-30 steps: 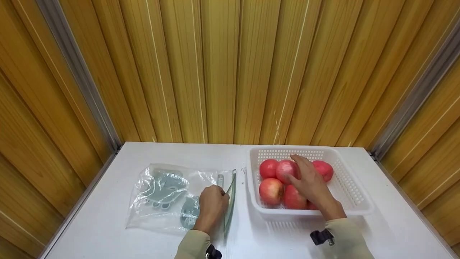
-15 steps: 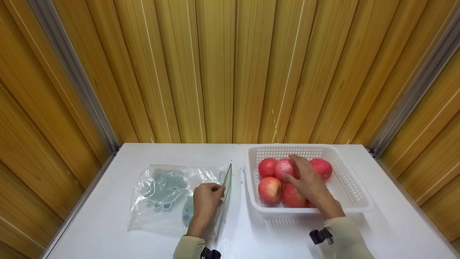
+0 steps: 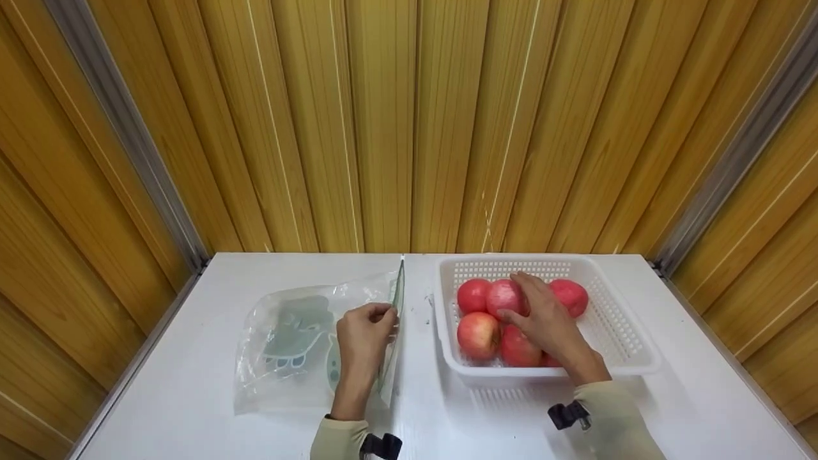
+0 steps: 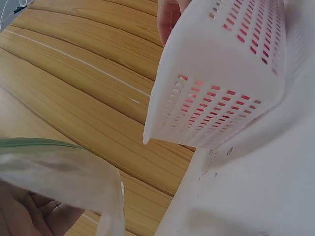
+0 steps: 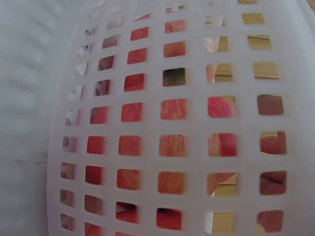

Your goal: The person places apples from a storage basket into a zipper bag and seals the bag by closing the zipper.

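A clear zip bag with green prints lies on the left of the table. My left hand pinches the bag's green-edged mouth, which stands raised off the table. In the left wrist view the bag's film hangs in front of my curled fingers. My right hand reaches into a white plastic basket, thumb and fingers around a red apple. Several more apples sit beside it, partly under the hand. From the right wrist, apples show through the basket's holes.
The white table carries the bag on the left and the basket on the right. Yellow wood-look panels enclose the back and sides. A grey metal post runs up at the left corner.
My left hand has drawn the bag's mouth up and slightly leftward, so its edge now rises farther from the table. My right hand stays at the same apple.
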Demonstrator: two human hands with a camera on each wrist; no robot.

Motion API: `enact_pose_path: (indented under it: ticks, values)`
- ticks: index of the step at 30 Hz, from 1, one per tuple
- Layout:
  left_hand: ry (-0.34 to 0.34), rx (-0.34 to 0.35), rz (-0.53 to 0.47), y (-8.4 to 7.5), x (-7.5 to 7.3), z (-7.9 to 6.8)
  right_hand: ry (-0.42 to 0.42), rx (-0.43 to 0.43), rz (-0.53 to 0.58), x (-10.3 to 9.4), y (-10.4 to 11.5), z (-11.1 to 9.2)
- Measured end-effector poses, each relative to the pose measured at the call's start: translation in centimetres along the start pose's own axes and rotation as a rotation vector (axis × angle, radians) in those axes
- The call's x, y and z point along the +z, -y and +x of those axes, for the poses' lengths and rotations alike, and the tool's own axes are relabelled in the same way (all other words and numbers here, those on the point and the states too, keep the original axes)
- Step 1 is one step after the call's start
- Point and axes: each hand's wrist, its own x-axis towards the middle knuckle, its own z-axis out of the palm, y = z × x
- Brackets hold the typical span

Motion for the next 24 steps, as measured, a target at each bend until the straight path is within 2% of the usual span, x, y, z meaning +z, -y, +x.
enact_pose_path:
  ticks: [6, 10, 15, 18, 24]
  values:
    - [-0.047, 0.086, 0.087, -0.9, 0.5, -0.2, 0.018, 0.021, -0.018, -0.7, -0.2, -0.1]
    - [-0.053, 0.104, 0.11, -1.1, 0.8, -0.3, 0.033, 0.028, -0.013, -1.2, -0.4, 0.0]
    - [-0.045, 0.133, 0.114, -1.2, 1.1, -0.5, 0.064, 0.083, 0.004, -1.4, -0.7, 0.0]
    - [-0.039, 0.144, 0.118, -1.2, 0.8, -0.6, 0.074, 0.117, 0.024, -1.1, -0.7, 0.2]
    - [-0.079, 0.137, 0.108, -1.3, -0.3, -0.7, 0.116, 0.134, 0.087, -0.1, -0.6, 1.0]
